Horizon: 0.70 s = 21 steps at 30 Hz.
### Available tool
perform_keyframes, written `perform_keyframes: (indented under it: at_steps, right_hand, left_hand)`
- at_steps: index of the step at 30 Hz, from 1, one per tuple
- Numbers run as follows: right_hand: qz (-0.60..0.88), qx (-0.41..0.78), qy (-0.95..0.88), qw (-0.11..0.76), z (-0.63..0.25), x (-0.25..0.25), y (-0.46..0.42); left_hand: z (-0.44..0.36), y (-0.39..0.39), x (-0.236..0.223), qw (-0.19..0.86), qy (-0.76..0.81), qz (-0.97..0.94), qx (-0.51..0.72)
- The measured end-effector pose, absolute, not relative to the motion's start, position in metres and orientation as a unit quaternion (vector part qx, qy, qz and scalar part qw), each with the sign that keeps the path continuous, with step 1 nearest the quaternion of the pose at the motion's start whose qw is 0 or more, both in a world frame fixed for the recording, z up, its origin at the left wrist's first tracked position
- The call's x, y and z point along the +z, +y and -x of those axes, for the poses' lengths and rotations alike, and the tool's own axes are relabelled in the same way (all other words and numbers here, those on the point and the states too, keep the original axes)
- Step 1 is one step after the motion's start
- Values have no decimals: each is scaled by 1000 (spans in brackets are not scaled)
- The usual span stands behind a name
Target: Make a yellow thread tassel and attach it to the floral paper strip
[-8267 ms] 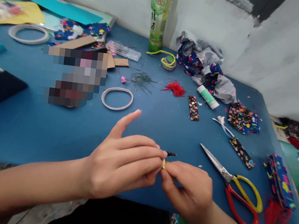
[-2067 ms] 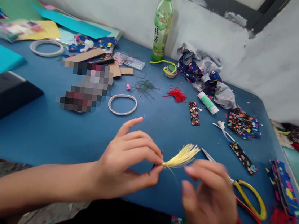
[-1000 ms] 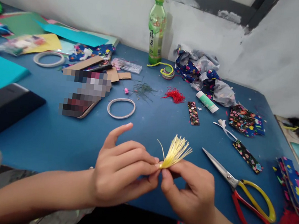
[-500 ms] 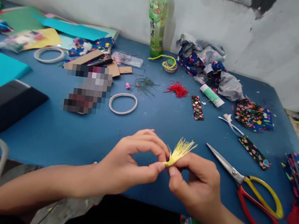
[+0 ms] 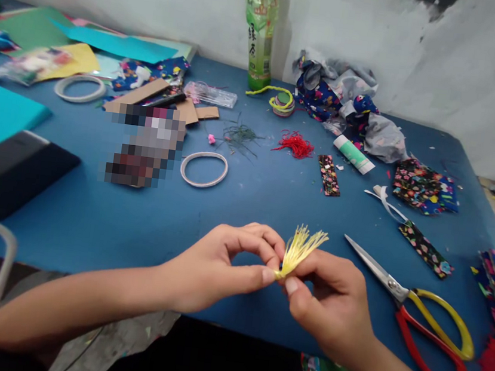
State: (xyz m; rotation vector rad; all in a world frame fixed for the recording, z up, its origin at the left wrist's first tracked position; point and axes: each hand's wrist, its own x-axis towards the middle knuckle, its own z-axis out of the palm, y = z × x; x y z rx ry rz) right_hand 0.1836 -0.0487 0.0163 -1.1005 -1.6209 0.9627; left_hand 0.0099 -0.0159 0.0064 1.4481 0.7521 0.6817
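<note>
A small yellow thread tassel [image 5: 300,249] is held above the table's near edge, its loose strands fanning up and to the right. My left hand [image 5: 229,261] pinches its bound lower end between thumb and forefinger. On the other side, my right hand [image 5: 328,298] grips near the same end with thumb and curled fingers, close against the left fingertips. The knot itself is partly hidden by the fingers. Scissors [image 5: 391,285] with one yellow and one red handle lie right of my right hand, blades pointing away to the left.
On the blue table [image 5: 249,204] lie a tape roll [image 5: 204,170], red threads [image 5: 296,144], dark green threads [image 5: 239,136], a glue stick [image 5: 353,154] and a floral bookmark-like strip [image 5: 425,249]. A green bottle [image 5: 259,36] stands by the wall near crumpled fabric [image 5: 335,94].
Both hands stay pinched on the yellow tassel, with the left fingers and thumb shifting slightly at its bound end. The whole view has moved a little.
</note>
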Motion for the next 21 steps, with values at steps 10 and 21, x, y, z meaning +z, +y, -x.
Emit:
perform_keyframes:
  at_steps: [10, 21]
  right_hand:
    - [418, 176, -762, 463, -191, 14, -46]
    - [326, -91, -871, 355, -203, 20, -50]
  left_hand:
    - [-12, -15, 5, 680, 330, -589, 286]
    - [-10, -13, 12, 661, 318, -631, 253]
